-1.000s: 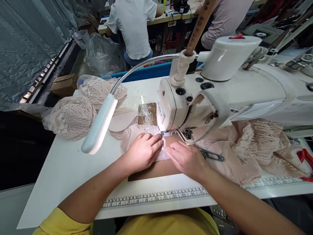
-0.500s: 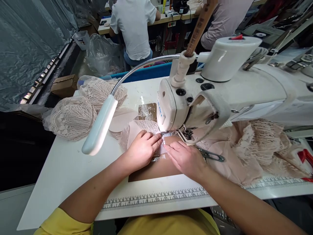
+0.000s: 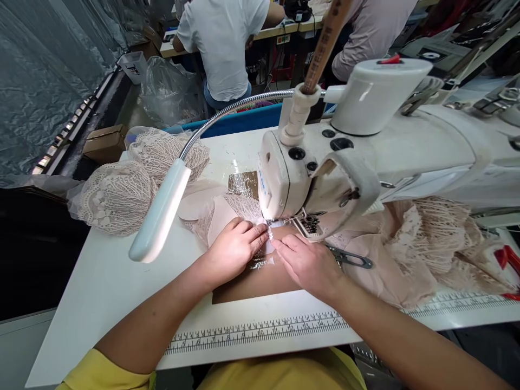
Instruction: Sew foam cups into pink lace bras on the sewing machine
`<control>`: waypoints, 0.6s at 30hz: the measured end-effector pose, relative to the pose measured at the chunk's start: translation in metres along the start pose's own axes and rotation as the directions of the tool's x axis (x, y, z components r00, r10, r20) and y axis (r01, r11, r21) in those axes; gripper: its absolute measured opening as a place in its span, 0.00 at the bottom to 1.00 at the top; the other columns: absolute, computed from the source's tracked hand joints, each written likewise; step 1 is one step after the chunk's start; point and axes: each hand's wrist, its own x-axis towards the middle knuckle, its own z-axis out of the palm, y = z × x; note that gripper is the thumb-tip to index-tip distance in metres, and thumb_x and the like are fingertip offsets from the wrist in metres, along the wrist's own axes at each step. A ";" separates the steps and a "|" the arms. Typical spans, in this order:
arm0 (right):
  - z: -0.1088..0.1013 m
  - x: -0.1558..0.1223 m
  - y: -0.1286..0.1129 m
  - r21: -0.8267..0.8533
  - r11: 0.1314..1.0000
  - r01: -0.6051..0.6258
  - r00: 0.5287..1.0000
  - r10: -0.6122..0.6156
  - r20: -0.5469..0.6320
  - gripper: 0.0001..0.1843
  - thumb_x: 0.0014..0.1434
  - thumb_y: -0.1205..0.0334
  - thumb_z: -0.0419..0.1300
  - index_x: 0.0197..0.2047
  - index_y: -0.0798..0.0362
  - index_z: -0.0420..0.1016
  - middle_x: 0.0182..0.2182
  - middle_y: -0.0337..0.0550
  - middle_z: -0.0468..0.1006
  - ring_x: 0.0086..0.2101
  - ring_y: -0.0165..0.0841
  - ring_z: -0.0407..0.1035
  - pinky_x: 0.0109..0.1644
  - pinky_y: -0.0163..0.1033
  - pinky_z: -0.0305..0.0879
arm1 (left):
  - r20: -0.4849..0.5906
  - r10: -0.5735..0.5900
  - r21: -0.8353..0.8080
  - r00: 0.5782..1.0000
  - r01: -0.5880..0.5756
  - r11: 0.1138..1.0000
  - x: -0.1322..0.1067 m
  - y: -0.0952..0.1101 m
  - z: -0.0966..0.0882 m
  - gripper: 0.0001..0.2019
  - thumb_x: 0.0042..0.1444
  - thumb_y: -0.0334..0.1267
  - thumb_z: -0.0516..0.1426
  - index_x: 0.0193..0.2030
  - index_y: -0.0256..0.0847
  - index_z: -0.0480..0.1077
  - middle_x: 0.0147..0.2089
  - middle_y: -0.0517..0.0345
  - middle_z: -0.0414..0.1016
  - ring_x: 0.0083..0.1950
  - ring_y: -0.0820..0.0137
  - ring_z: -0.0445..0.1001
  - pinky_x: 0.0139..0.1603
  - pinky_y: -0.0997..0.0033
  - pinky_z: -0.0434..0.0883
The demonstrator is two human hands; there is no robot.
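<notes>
My left hand [image 3: 235, 246] presses the pale pink lace fabric [image 3: 244, 208] down just in front of the sewing machine's needle area. Its fingers are bent and held close together on the cloth. Opposite it, my right hand [image 3: 306, 260] has thumb and fingertips closed on the edge of the same lace, close to the left fingertips. The sewing machine [image 3: 280, 179] stands over the work, its presser foot mostly hidden by glare and fingers. Under both hands lies a brown sheet [image 3: 260, 287] with clear tape on it. Thread snips [image 3: 353, 258] lie beside my right hand.
A lamp [image 3: 160, 211] on a bendy neck hangs left of the machine. Bundled lace cups [image 3: 117, 197] sit at the table's left, more lace [image 3: 430, 244] at the right. A printed ruler [image 3: 260, 330] runs along the front edge. Two people sit at a bench beyond.
The view has shifted slightly. My hands stay almost in place on the lace. The person in the white shirt has moved their right arm outward over the bench.
</notes>
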 end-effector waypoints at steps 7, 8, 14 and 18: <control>0.000 0.005 -0.002 -0.067 0.997 -0.029 0.999 0.030 0.024 0.16 0.61 0.70 0.52 0.47 0.55 0.77 0.33 0.48 0.77 0.30 0.32 0.68 0.31 0.38 0.57 | 0.008 -0.002 -0.023 1.000 0.003 1.000 0.003 -0.009 0.000 0.19 0.63 0.29 0.48 0.59 0.35 0.67 0.61 0.49 0.69 0.48 0.60 0.67 0.50 0.59 0.67; 0.000 0.006 -0.003 -0.080 0.996 -0.039 0.999 0.041 0.030 0.16 0.61 0.71 0.52 0.48 0.55 0.77 0.34 0.48 0.77 0.30 0.32 0.68 0.31 0.38 0.58 | 0.005 0.001 -0.020 1.000 -0.001 1.000 0.003 -0.010 0.000 0.19 0.63 0.29 0.48 0.59 0.34 0.67 0.61 0.49 0.69 0.48 0.60 0.67 0.50 0.59 0.67; 0.000 0.011 -0.004 -0.097 0.991 -0.092 0.993 0.098 0.058 0.19 0.59 0.71 0.54 0.52 0.52 0.75 0.38 0.47 0.78 0.31 0.34 0.70 0.30 0.38 0.59 | -0.015 0.020 -0.067 1.000 -0.021 0.998 0.002 -0.017 0.000 0.18 0.65 0.31 0.48 0.58 0.39 0.69 0.60 0.49 0.70 0.47 0.62 0.67 0.48 0.58 0.66; 0.001 0.011 -0.004 -0.099 0.991 -0.086 0.995 0.090 0.042 0.18 0.60 0.70 0.53 0.51 0.53 0.75 0.37 0.48 0.78 0.33 0.35 0.71 0.32 0.38 0.61 | -0.009 0.019 -0.100 1.000 -0.020 0.995 0.002 -0.023 0.001 0.18 0.65 0.32 0.47 0.58 0.42 0.70 0.60 0.50 0.70 0.47 0.62 0.67 0.48 0.59 0.66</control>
